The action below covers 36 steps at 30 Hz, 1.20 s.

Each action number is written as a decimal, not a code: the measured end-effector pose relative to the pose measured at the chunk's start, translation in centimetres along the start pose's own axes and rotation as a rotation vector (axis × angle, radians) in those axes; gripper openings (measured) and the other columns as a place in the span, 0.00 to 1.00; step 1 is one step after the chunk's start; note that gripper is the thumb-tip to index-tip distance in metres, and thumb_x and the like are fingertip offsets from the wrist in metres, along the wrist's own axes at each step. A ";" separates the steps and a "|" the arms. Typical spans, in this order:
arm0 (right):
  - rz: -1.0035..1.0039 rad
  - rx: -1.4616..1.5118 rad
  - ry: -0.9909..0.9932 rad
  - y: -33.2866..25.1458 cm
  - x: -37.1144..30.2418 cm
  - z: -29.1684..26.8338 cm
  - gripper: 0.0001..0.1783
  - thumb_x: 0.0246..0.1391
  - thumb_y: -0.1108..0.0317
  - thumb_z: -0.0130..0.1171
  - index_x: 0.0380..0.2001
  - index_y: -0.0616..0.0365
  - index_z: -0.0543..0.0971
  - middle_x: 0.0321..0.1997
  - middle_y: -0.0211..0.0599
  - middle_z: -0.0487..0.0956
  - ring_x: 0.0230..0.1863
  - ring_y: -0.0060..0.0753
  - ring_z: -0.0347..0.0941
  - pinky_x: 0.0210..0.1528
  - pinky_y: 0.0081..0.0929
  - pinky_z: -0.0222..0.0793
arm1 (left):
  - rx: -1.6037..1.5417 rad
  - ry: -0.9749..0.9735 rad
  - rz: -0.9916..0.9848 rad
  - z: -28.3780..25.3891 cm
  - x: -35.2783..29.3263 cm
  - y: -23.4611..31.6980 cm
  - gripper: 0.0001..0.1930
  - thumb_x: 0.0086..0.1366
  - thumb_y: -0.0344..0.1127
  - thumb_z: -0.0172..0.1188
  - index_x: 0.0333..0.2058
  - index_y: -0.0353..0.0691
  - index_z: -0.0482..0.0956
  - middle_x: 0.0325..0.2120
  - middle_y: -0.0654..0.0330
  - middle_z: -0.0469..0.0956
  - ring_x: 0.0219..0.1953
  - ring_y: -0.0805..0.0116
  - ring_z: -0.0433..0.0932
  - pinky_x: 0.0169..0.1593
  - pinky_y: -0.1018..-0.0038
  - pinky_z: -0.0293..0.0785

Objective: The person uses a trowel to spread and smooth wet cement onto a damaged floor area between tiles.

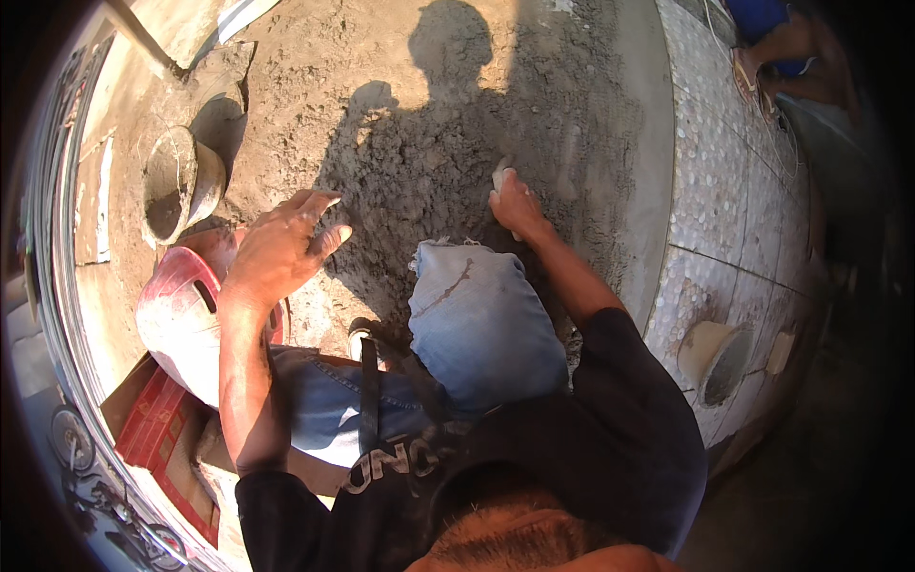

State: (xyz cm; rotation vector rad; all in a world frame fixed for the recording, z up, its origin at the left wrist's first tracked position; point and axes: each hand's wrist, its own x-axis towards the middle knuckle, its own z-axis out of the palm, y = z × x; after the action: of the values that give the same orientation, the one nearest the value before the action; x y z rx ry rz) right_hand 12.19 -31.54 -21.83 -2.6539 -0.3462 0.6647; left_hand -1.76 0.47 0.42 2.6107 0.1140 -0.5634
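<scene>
My left hand (276, 246) hovers over the left side of a rough grey mortar bed (410, 181), its thumb and fingers apart and nothing in them. Beneath its wrist is a worn pink-red plastic piece with a slot (176, 300). Ahead on the right, my right hand (519, 205) is closed low over the mortar. A pale, mortar-coloured bit (501, 172) sticks out past its fingers; what this belongs to is mostly hidden. The mortar is lumpy in the middle and smoother toward the right.
A mortar-crusted bucket (176, 181) lies tipped at the left, near a pole (143, 38). Pebble-patterned tiles (724, 191) run along the right, with a pale container (715, 357) on them. Another person's limbs (786, 52) show at far right. A red box (162, 419) sits lower left.
</scene>
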 end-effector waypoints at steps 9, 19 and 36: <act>0.095 -0.072 -0.126 2.5 -2.3 6.0 0.34 0.58 0.55 0.55 0.59 0.67 0.62 0.47 0.68 0.77 0.49 0.66 0.75 0.50 0.49 0.73 | 0.028 -0.008 0.031 0.3 0.5 0.4 0.28 0.68 0.60 0.50 0.57 0.46 0.71 0.55 0.53 0.74 0.53 0.47 0.75 0.55 0.57 0.71; 0.361 0.350 0.034 10.3 8.3 -7.8 0.27 0.61 0.50 0.53 0.54 0.61 0.72 0.34 0.45 0.78 0.25 0.36 0.76 0.34 0.39 0.73 | 0.040 0.003 0.079 0.8 0.1 0.2 0.27 0.68 0.58 0.51 0.58 0.49 0.70 0.55 0.54 0.74 0.49 0.46 0.78 0.53 0.56 0.73; 0.051 0.039 -0.221 10.5 5.0 -6.4 0.28 0.62 0.50 0.53 0.54 0.62 0.70 0.32 0.43 0.78 0.24 0.35 0.77 0.26 0.36 0.73 | 0.047 0.011 0.108 1.9 2.3 0.7 0.26 0.68 0.56 0.53 0.58 0.47 0.70 0.55 0.56 0.74 0.53 0.50 0.76 0.57 0.58 0.71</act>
State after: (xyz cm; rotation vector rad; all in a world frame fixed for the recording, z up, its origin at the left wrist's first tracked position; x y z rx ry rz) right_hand 21.14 -41.30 -22.97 -2.5649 -0.3224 0.9752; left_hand -0.26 -1.08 -1.72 2.6467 -0.0367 -0.5199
